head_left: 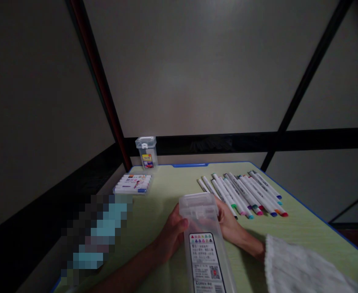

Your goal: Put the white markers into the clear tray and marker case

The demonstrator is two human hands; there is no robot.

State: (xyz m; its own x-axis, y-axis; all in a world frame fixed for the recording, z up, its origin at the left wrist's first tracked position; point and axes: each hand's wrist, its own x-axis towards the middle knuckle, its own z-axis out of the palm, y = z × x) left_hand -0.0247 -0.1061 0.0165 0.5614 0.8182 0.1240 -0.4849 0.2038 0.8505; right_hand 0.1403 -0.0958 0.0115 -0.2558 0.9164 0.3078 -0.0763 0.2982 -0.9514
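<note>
A clear plastic marker case (204, 240) with a printed label lies lengthwise on the green table (166, 191), close to me. My left hand (172, 234) grips its left side near the lid, thumb on the edge. My right hand (231, 226) holds its right side, fingers curled behind the case. A row of several white markers (243, 194) with coloured caps lies just beyond my right hand.
A full marker case (133, 184) lies flat at the back left. An upright clear case (147, 152) stands at the table's far edge. A white knitted sleeve (295, 268) covers my right forearm. A blurred patch sits at the left edge.
</note>
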